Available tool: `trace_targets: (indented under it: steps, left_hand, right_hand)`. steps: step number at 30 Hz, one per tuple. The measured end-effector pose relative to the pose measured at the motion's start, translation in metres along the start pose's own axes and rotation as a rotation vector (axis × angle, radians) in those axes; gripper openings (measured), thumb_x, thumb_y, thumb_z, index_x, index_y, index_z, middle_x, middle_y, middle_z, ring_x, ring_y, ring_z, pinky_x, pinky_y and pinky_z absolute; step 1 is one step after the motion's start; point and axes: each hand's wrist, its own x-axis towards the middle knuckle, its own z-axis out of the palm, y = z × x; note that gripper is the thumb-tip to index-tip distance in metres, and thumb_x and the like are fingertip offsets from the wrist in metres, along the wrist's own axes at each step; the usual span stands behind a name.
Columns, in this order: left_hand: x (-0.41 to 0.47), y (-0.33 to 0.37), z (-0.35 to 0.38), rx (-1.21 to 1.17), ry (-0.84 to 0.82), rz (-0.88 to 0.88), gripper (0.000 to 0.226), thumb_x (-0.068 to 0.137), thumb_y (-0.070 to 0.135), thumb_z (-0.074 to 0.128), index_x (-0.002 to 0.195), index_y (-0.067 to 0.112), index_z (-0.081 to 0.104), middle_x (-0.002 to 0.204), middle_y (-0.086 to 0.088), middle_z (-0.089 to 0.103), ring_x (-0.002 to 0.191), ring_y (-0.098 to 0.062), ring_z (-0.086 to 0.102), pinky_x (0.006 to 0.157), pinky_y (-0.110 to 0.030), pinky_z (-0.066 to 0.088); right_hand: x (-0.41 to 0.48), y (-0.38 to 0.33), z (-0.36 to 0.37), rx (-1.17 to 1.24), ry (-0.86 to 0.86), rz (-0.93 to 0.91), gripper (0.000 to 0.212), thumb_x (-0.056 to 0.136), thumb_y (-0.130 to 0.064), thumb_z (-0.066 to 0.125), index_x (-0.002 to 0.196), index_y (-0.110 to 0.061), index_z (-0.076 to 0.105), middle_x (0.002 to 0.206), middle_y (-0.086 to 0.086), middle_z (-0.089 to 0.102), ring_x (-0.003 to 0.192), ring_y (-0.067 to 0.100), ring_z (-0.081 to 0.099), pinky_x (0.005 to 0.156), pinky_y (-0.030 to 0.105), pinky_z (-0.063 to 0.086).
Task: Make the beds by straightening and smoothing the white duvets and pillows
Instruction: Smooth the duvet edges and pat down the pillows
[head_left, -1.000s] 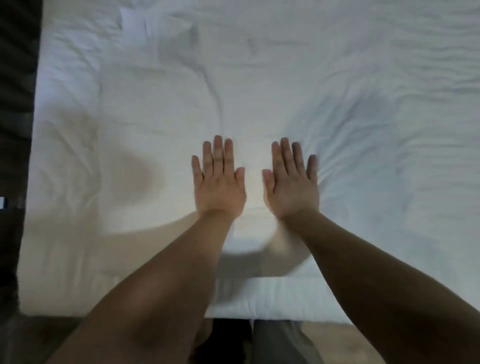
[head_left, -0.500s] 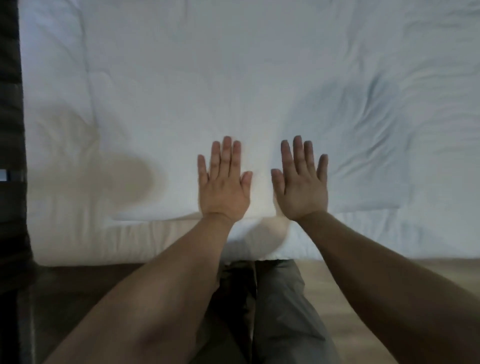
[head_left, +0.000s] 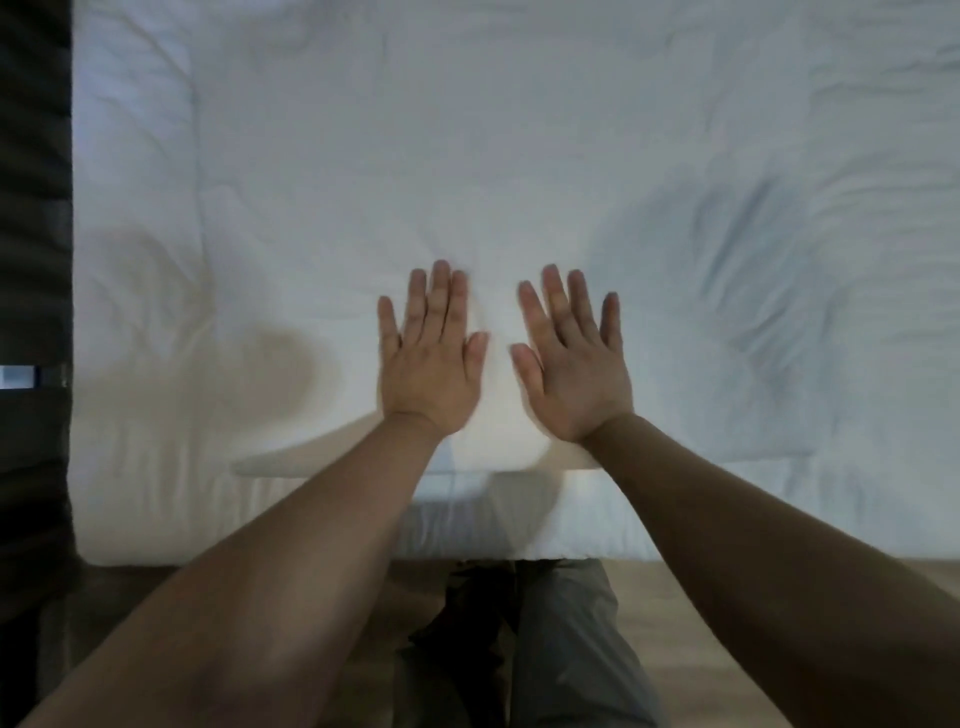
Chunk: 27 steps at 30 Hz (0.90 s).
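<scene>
The white duvet is spread over the bed and fills the view from 9 o'clock across 12 to 3 o'clock, its near edge lying at 6 o'clock just above the floor. Its middle is seen to be fairly smooth. A patch of soft creases is gathered at about 2 o'clock from the hands, and a long stitched ridge is run down the cloth at 10 o'clock.

The left hand is laid palm down on the duvet near the centre, with its fingers straight and close together and nothing gripped. The right hand is laid just beside it at 3 o'clock, also palm down, its fingers straight and slightly spread, nothing being held. The two hands are kept apart by a narrow gap of bare cloth. How hard the cloth is pressed cannot be told. Both hands are a little blurred.

Both forearms are stretched out from 7 and 5 o'clock. Grey trousers are seen at 6 o'clock, with pale wooden floor beside them towards 5 o'clock. A dark strip is set along the bed's side at 9 o'clock, and a small pale object is caught at its edge; what it is cannot be told.
</scene>
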Motion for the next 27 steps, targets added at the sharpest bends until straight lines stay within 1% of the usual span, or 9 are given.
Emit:
trace_targets:
  steps: [1,2,7,10,12,14,16,20,27]
  left_hand:
    - [0.015,-0.002,-0.002,0.006,-0.002,0.014,0.067,0.104,0.049,0.009,0.163,0.019,-0.002,0.17,0.0,-0.006,0.157,-0.022,-0.007,0.125,-0.055,0.0]
    - [0.03,-0.009,-0.004,0.012,-0.004,-0.004,0.066,0.104,0.05,0.008,0.163,0.02,-0.003,0.17,0.001,-0.007,0.157,-0.021,-0.008,0.125,-0.055,0.0]
    - [0.106,-0.06,-0.018,0.059,0.086,-0.149,0.068,0.104,0.053,0.007,0.163,0.021,-0.002,0.17,0.003,-0.007,0.156,-0.021,-0.008,0.124,-0.056,-0.003]
    - [0.166,-0.08,-0.032,-0.005,0.133,-0.302,0.069,0.103,0.054,0.006,0.162,0.02,-0.004,0.17,0.002,-0.008,0.156,-0.022,-0.007,0.123,-0.057,-0.004]
    - [0.205,-0.093,-0.04,-0.079,0.156,-0.426,0.071,0.102,0.056,0.004,0.162,0.019,-0.003,0.17,0.002,-0.006,0.157,-0.022,-0.004,0.123,-0.059,-0.003]
    - [0.241,-0.103,-0.045,-0.159,0.144,-0.522,0.072,0.101,0.058,0.003,0.163,0.021,-0.001,0.17,0.001,-0.004,0.157,-0.023,-0.003,0.121,-0.062,-0.003]
    - [0.269,-0.109,-0.047,-0.213,0.125,-0.607,0.071,0.101,0.059,0.005,0.163,0.023,0.001,0.17,0.001,-0.003,0.157,-0.023,-0.003,0.12,-0.065,-0.004]
    - [0.295,-0.115,-0.035,-0.234,0.16,-0.692,0.073,0.099,0.061,0.008,0.163,0.025,0.002,0.17,0.001,0.001,0.157,-0.022,-0.002,0.118,-0.068,-0.004]
    - [0.307,-0.112,-0.002,-0.165,0.272,-0.699,0.071,0.102,0.061,0.011,0.163,0.023,0.008,0.17,-0.001,0.011,0.157,-0.021,0.006,0.12,-0.066,0.002]
  right_hand:
    - [0.017,-0.001,-0.002,-0.018,0.005,-0.039,0.064,0.107,-0.05,0.021,0.164,-0.023,0.006,0.171,0.003,-0.003,0.157,0.027,-0.005,0.123,0.061,0.0]
    - [0.032,0.004,-0.005,-0.032,0.005,-0.03,0.063,0.107,-0.05,0.022,0.164,-0.025,0.007,0.171,0.002,-0.002,0.157,0.025,-0.005,0.123,0.061,0.0]
    - [0.109,0.061,-0.032,-0.08,0.044,0.165,0.067,0.104,-0.057,0.017,0.163,-0.028,0.004,0.171,0.0,-0.001,0.157,0.022,-0.004,0.122,0.062,-0.007]
    - [0.167,0.097,-0.054,-0.076,0.093,0.374,0.073,0.102,-0.061,0.008,0.163,-0.022,-0.002,0.171,0.002,-0.005,0.157,0.022,-0.007,0.121,0.06,-0.012]
    - [0.207,0.123,-0.066,-0.035,0.131,0.537,0.078,0.1,-0.062,0.003,0.163,-0.016,-0.002,0.171,0.006,-0.004,0.157,0.023,-0.008,0.122,0.06,-0.01]
    - [0.242,0.147,-0.074,0.022,0.144,0.663,0.083,0.098,-0.062,0.002,0.162,-0.01,-0.001,0.17,0.009,-0.004,0.157,0.024,-0.007,0.121,0.061,-0.009]
    - [0.27,0.163,-0.076,0.061,0.146,0.741,0.085,0.097,-0.064,0.003,0.162,-0.009,0.001,0.17,0.01,-0.003,0.157,0.026,-0.007,0.121,0.061,-0.008]
    - [0.297,0.179,-0.065,0.02,0.169,0.795,0.088,0.095,-0.067,0.007,0.162,-0.01,0.005,0.17,0.011,0.002,0.157,0.027,-0.002,0.121,0.061,-0.006]
    - [0.314,0.188,-0.034,-0.048,0.207,0.792,0.085,0.099,-0.063,0.013,0.162,-0.006,0.004,0.17,0.014,0.004,0.157,0.029,-0.002,0.121,0.064,-0.004]
